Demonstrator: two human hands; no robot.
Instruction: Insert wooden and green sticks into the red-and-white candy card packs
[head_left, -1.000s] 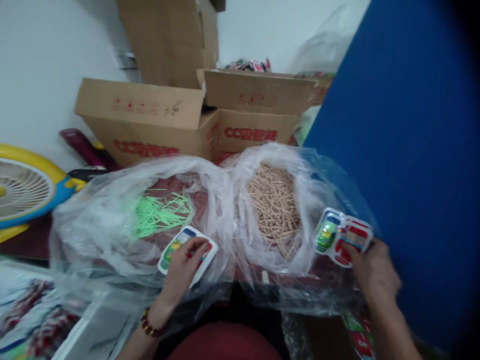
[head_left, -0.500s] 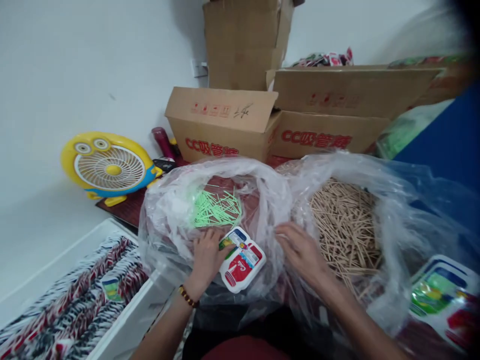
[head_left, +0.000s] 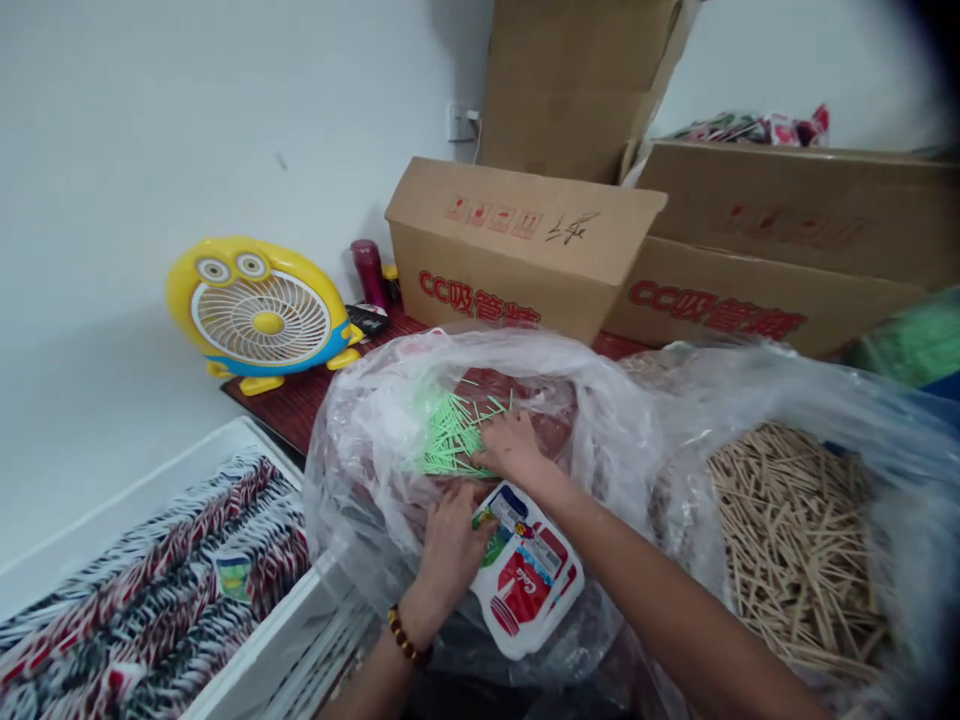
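Note:
My left hand (head_left: 450,545) grips the upper edge of a white plastic tray pack with red, green and blue labels (head_left: 529,575), holding it against the front of a clear plastic bag (head_left: 360,440). My right hand (head_left: 510,447) reaches into that bag, fingers bent down on a pile of thin green sticks (head_left: 450,435). Whether it has picked any up is hidden. A beaded bracelet is on my left wrist.
A second clear bag at the right holds many tan wooden sticks (head_left: 787,550). Cardboard boxes with red print (head_left: 525,250) stand behind. A yellow cartoon desk fan (head_left: 259,315) sits at the left. A white bin of red-and-white striped packets (head_left: 150,590) lies at the lower left.
The view swung left. My right hand let go of a tray pack at the right, crossed over and reached into the green-stick bag. My left hand keeps hold of its tray pack.

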